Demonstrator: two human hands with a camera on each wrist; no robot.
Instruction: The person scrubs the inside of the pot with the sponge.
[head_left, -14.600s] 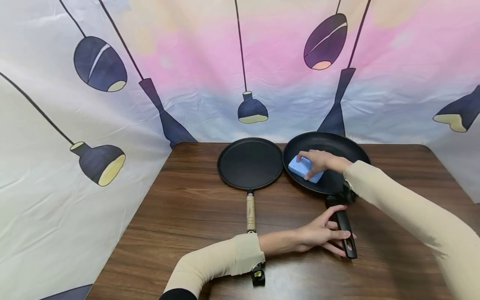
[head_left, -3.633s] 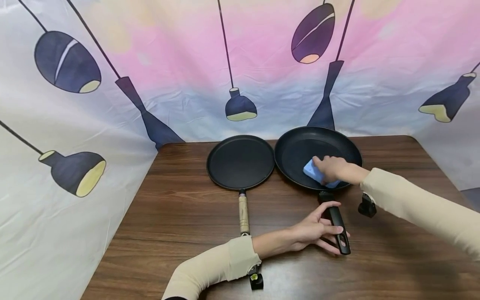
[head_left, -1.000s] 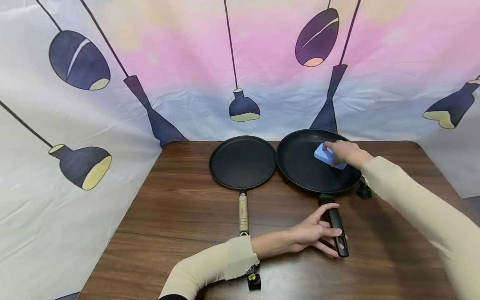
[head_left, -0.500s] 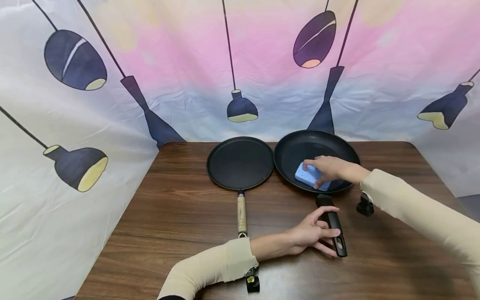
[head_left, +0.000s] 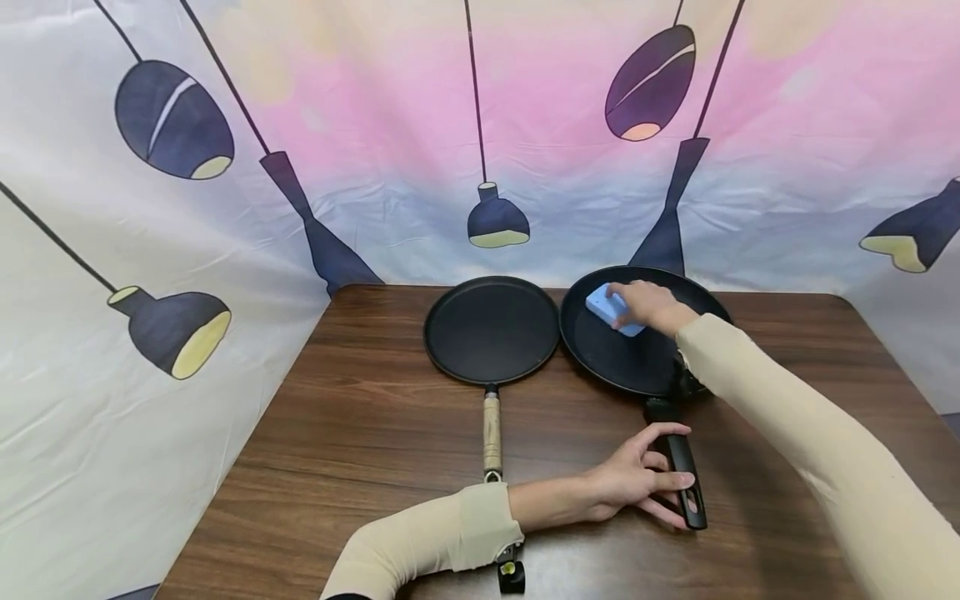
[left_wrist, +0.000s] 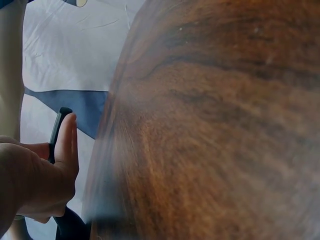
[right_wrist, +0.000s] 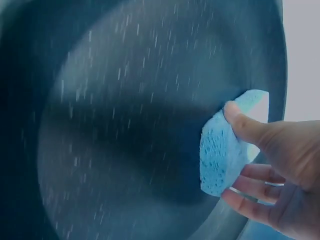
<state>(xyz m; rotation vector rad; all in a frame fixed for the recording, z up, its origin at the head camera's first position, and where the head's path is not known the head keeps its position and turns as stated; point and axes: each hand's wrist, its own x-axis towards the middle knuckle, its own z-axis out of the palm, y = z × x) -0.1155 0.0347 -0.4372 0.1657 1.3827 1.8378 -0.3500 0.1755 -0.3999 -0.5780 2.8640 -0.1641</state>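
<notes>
A black frying pan [head_left: 615, 354] stands at the back right of the table. My left hand [head_left: 637, 479] grips its black handle [head_left: 681, 458] between thumb and fingers, and the left wrist view shows the thumb and fingers on either side of the handle's end. Inside the pan, my right hand [head_left: 647, 305] pinches a blue sponge [head_left: 603, 304] against the inner surface, toward the far left. Up close in the right wrist view, the sponge [right_wrist: 215, 155] is porous and sits by the pan's curved wall. Small light specks are scattered over the pan's dark floor [right_wrist: 120, 125].
A flat black griddle pan [head_left: 491, 329] with a wooden handle [head_left: 492, 433] lies just left of the frying pan, their rims close together. Both rest on a brown wooden table [head_left: 360, 417]. Behind hangs a cloth backdrop [head_left: 420, 125] printed with lamps.
The sponge, held in my right hand, has moved about the frying pan, lately from the near side to the far left. My left hand keeps its grip on the handle. The view shifts slightly.
</notes>
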